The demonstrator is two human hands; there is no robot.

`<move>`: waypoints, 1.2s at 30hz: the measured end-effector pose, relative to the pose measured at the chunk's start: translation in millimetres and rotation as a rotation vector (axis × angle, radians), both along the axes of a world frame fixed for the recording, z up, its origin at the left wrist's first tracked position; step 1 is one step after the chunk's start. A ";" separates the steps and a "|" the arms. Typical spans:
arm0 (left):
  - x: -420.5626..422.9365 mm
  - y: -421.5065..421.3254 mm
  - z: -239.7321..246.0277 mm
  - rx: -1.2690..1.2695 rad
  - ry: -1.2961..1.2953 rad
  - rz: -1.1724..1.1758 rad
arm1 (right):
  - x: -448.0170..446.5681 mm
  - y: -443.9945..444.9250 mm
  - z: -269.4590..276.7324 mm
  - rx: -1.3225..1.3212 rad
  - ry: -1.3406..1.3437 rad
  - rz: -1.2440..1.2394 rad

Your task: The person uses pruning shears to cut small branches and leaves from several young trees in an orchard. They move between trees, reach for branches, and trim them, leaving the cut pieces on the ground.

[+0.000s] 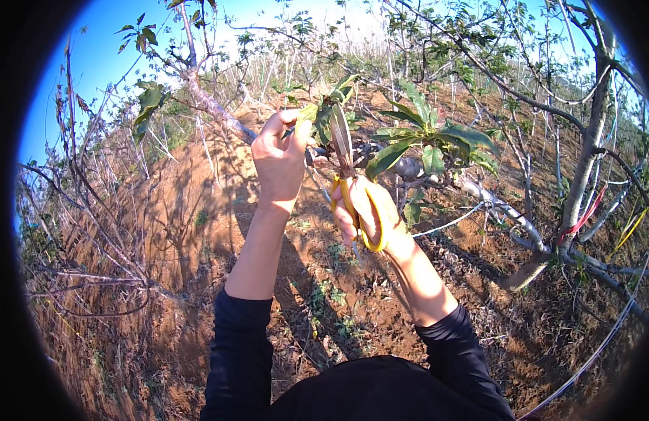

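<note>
My left hand [280,158] is raised and pinches a yellow-green leaf [308,112] between thumb and fingers. In my right hand [374,210] is a pair of scissors [342,138] with yellow handles, its blades pointing up beside the leaves. The blades look close together, and their tips lie near a leafy shoot [324,121]. Just behind both hands runs a grey tree branch [406,167]. To the right of the scissors a cluster of long green leaves [432,137] grows from that branch.
A thick trunk [587,142] with a red ribbon [585,213] stands at the right. Thin bare twigs [119,252] spread at the left. A white cord [451,225] stretches from the branch, and another cord [593,358] crosses the lower right. Reddish soil [172,205] slopes below.
</note>
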State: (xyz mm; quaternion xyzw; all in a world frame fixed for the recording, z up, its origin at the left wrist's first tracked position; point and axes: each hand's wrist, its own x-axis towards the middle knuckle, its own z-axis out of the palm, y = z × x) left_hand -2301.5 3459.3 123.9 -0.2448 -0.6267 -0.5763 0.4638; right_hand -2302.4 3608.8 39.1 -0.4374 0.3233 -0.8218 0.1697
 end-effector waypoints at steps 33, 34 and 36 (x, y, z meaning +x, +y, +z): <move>1.7 0.4 -8.3 0.075 -0.050 -0.005 | 9.4 19.1 -9.1 0.181 0.218 -0.223; 0.9 0.9 -9.0 0.064 -0.034 0.005 | 8.6 19.1 -9.2 0.204 0.194 -0.220; -0.4 1.8 -10.4 0.092 -0.042 -0.020 | 6.9 19.7 -6.4 0.190 0.190 -0.179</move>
